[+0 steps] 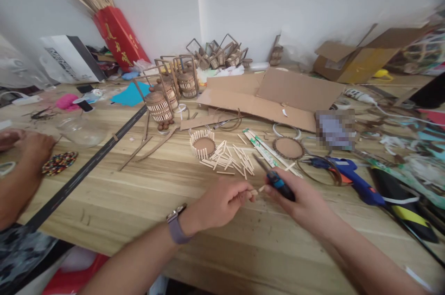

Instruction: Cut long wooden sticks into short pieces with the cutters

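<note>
My left hand (222, 202) pinches a short wooden stick (255, 191) at its fingertips, low over the wooden table (146, 202). My right hand (299, 200) is closed round a small cutting tool with a black and blue handle (278, 183), its tip pointing up and left toward the stick. Just beyond my hands lies a pile of cut sticks (231, 158). Beside the pile stands a small round basket base ringed with upright sticks (202, 143). A flat wooden disc in a ring (288, 147) lies to the right of the pile.
Finished small stick baskets (160, 105) stand further back, with flat cardboard (267, 93) behind. A blue glue gun (351, 177) lies right of my hands. Another person's hand (29, 149) rests at the left by a beaded coaster (60, 163). A red box of straw (118, 38) leans on the wall.
</note>
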`<state>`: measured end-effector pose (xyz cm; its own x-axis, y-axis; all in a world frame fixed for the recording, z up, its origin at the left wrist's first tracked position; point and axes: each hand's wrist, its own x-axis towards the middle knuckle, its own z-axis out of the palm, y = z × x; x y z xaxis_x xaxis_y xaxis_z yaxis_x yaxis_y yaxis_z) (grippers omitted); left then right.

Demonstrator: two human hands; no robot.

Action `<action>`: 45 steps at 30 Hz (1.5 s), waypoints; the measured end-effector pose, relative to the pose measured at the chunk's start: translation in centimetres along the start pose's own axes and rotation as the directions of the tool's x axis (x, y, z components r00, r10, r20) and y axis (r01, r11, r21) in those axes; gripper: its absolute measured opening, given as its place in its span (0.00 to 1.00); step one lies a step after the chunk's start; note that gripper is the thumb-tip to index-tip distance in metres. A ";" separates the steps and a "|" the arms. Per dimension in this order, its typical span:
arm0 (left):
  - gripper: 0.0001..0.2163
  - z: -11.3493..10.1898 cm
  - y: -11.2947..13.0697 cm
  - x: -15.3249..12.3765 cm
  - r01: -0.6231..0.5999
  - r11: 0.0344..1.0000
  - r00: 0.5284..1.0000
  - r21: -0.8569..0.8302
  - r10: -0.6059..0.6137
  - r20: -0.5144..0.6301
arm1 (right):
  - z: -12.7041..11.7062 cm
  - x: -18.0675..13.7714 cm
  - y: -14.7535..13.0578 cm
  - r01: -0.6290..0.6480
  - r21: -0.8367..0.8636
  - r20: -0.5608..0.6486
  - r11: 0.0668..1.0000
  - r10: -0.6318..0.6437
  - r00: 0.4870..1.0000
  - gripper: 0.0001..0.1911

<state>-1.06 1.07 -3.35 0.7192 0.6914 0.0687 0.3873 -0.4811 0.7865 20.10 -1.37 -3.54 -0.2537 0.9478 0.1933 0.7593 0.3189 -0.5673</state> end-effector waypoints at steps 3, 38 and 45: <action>0.15 -0.4 0.0 0.1 0.099 0.974 0.993 -0.201 -0.109 -0.039 | -0.5 -0.1 0.1 -0.028 0.063 -0.040 0.998 0.031 0.999 0.09; 0.11 1.8 -0.8 1.2 0.171 0.588 0.926 -0.791 -0.370 -0.074 | 3.5 -1.5 -1.6 0.190 -0.034 -0.226 0.981 -0.193 0.955 0.31; 0.13 2.9 0.1 1.1 0.103 0.473 0.939 -0.875 -0.337 -0.072 | 4.1 -1.5 -1.6 0.211 -0.123 -0.238 0.970 -0.235 0.942 0.31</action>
<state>1.41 0.23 -4.96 0.5031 0.8499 -0.1568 -0.2471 0.3154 0.9162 16.80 -3.31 -6.18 -0.2750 0.8173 0.5064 0.7566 0.5089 -0.4105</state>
